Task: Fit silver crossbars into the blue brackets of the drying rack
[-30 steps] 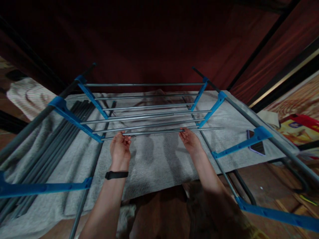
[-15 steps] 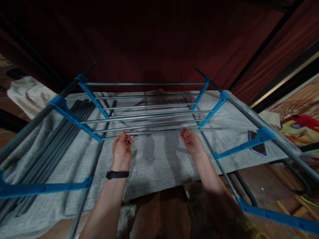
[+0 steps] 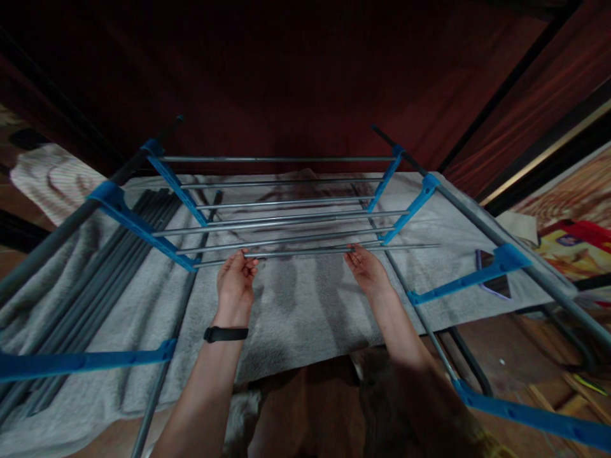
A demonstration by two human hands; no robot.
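Note:
A thin grey metal rod (image 3: 305,252) lies across in front of me, its left end at the fingertips of my left hand (image 3: 236,280). My right hand (image 3: 368,272) pinches the same rod farther along, and its other end sticks out to the right past the blue bracket. Just beyond my hands is a rack with blue plastic brackets (image 3: 174,181) joined by several grey crossbars (image 3: 277,159). The right bracket (image 3: 411,208) of the nearer tier is close to the loose rod. A dark band (image 3: 226,334) circles my left wrist.
Loose grey tubes (image 3: 95,286) lie on the left of a grey cloth (image 3: 296,318). Lower blue brackets (image 3: 470,280) reach inward at both sides. A phone (image 3: 494,273) rests at the right, near a red and yellow package (image 3: 573,245). Dark red fabric (image 3: 286,83) hangs behind.
My left hand and the rod have shifted slightly to the right, so the rod's right end reaches a little farther out. My right hand stays in nearly the same place.

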